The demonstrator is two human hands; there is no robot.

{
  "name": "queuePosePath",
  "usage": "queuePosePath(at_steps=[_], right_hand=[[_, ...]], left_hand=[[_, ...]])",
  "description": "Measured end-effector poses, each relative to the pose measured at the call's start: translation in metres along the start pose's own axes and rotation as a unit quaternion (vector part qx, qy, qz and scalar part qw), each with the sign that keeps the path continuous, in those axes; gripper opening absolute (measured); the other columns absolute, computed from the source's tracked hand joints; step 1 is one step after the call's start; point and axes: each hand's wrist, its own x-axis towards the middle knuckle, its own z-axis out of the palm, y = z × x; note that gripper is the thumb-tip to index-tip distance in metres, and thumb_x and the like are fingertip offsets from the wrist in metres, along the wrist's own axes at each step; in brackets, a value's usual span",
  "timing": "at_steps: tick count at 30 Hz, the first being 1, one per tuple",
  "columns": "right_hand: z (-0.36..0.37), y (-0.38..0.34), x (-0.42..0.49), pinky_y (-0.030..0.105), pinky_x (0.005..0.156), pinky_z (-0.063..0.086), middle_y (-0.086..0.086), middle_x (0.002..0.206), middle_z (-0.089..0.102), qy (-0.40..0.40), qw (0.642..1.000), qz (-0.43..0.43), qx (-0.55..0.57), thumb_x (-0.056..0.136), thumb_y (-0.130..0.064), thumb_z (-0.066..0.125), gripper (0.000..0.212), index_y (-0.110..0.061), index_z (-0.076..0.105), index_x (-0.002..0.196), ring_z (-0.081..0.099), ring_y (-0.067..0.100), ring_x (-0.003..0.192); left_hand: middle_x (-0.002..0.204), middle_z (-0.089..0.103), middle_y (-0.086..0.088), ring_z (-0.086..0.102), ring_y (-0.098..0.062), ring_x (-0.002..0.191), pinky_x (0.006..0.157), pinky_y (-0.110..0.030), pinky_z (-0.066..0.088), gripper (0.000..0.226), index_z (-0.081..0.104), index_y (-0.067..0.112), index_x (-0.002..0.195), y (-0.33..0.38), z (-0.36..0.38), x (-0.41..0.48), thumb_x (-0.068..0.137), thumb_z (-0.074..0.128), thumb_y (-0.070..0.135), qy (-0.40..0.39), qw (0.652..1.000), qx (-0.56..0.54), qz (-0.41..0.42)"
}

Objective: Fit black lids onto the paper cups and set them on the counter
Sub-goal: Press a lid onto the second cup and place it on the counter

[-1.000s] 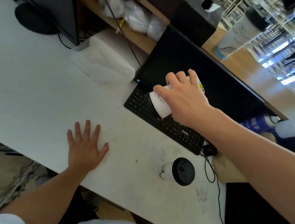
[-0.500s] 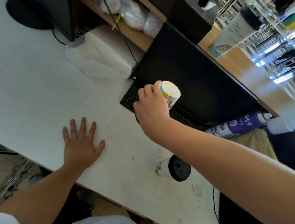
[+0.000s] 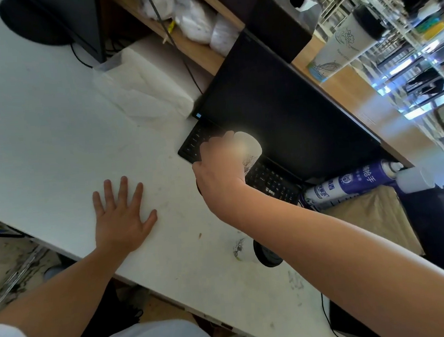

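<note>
My right hand (image 3: 219, 168) is closed around a white paper cup (image 3: 250, 150), held upside down with its base up, over the near end of the black keyboard (image 3: 272, 177). The cup is blurred; a dark edge shows below my palm, perhaps its lid. A second white cup with a black lid (image 3: 267, 253) lies on its side on the white counter (image 3: 39, 116), partly hidden by my right forearm. My left hand (image 3: 121, 216) rests flat on the counter, fingers spread, holding nothing. A third lidded cup (image 3: 344, 44) stands on the wooden ledge (image 3: 341, 84).
A black monitor (image 3: 277, 110) stands behind the keyboard. A folded white paper bag (image 3: 140, 92) lies on the counter to its left. A blue spray can (image 3: 349, 185) lies to the right. Plastic bags (image 3: 196, 21) sit on the shelf behind.
My right hand has turned the cup from lying sideways to base-up and drawn it slightly toward the counter's near side. My left hand has stayed flat.
</note>
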Motion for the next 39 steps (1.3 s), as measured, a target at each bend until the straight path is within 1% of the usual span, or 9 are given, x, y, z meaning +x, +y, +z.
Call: queuePosePath(at_steps=[14,18,21,24,26,30,33,35,39], right_hand=[[0.003,0.001,-0.013,0.065,0.118,0.016,0.017,0.143,0.041,-0.012,0.999,0.01,0.052,0.094,-0.029,0.061,0.05,-0.019,0.049,0.141,0.035,0.042,0.136],[0.004,0.013,-0.024,0.064,0.117,0.02,0.015,0.142,0.041,-0.017,0.993,0.017,0.116,0.085,-0.032,0.069,0.062,-0.021,0.045,0.142,0.037,0.041,0.134],[0.013,0.026,-0.031,0.059,0.111,0.029,0.013,0.14,0.04,-0.028,0.972,0.062,0.226,0.078,-0.03,0.077,0.074,-0.023,0.041,0.143,0.039,0.038,0.129],[0.023,0.039,-0.038,0.048,0.101,0.036,0.008,0.13,0.04,-0.019,0.895,0.136,0.425,0.073,-0.027,0.082,0.079,-0.026,0.04,0.141,0.04,0.032,0.116],[0.027,0.046,-0.043,0.043,0.098,0.038,0.002,0.123,0.039,-0.009,0.81,0.175,0.559,0.071,-0.029,0.085,0.08,-0.029,0.04,0.137,0.038,0.027,0.111],[0.038,0.047,-0.052,0.05,0.097,0.051,-0.003,0.122,0.041,0.043,0.621,0.24,0.745,0.068,-0.032,0.087,0.079,-0.034,0.038,0.13,0.041,0.024,0.117],[0.047,0.035,-0.06,0.04,0.086,0.057,-0.004,0.129,0.046,0.106,0.483,0.28,0.823,0.068,-0.029,0.09,0.08,-0.037,0.037,0.127,0.05,0.024,0.121],[0.054,0.027,-0.065,0.034,0.089,0.058,-0.004,0.128,0.052,0.162,0.427,0.3,0.838,0.067,-0.027,0.093,0.082,-0.038,0.035,0.125,0.056,0.018,0.118],[0.062,0.011,-0.074,0.008,0.078,0.053,-0.009,0.122,0.057,0.232,0.331,0.288,0.868,0.071,-0.011,0.092,0.081,-0.03,0.038,0.129,0.06,-0.01,0.102]], left_hand=[[0.168,0.013,-0.015,-0.002,-0.045,0.153,0.118,-0.055,-0.016,0.085,0.022,0.022,0.159,0.001,-0.002,0.0,0.092,0.019,0.073,-0.011,1.0,0.002,0.004],[0.168,0.009,-0.015,-0.004,-0.044,0.153,0.119,-0.056,-0.016,0.086,0.018,0.023,0.16,0.001,-0.004,-0.001,0.091,0.015,0.074,-0.024,1.0,0.006,0.001],[0.169,0.002,-0.013,-0.011,-0.043,0.153,0.117,-0.054,-0.021,0.087,0.011,0.024,0.161,0.001,-0.004,0.0,0.09,0.01,0.075,-0.04,0.999,0.016,-0.005],[0.169,-0.006,-0.011,-0.017,-0.041,0.152,0.113,-0.052,-0.028,0.088,0.004,0.026,0.161,0.001,-0.005,0.0,0.09,0.006,0.076,-0.056,0.998,0.022,-0.014],[0.169,-0.012,-0.01,-0.021,-0.04,0.151,0.113,-0.053,-0.027,0.088,-0.002,0.027,0.161,0.003,-0.006,0.001,0.089,0.007,0.076,-0.068,0.997,0.024,-0.018],[0.168,-0.017,-0.01,-0.024,-0.04,0.151,0.117,-0.057,-0.019,0.087,-0.008,0.027,0.16,0.004,-0.008,0.001,0.09,0.009,0.075,-0.093,0.995,0.03,-0.025],[0.167,-0.019,-0.011,-0.024,-0.042,0.15,0.118,-0.059,-0.015,0.085,-0.011,0.026,0.159,0.005,-0.013,0.002,0.091,0.01,0.074,-0.114,0.993,0.032,-0.023],[0.167,-0.021,-0.011,-0.025,-0.042,0.15,0.118,-0.06,-0.013,0.085,-0.013,0.026,0.159,0.006,-0.016,0.004,0.092,0.011,0.073,-0.136,0.99,0.035,-0.021],[0.166,-0.023,-0.011,-0.024,-0.043,0.15,0.119,-0.061,-0.009,0.086,-0.011,0.026,0.159,0.012,-0.026,0.01,0.094,0.021,0.072,-0.19,0.981,0.032,-0.033]])
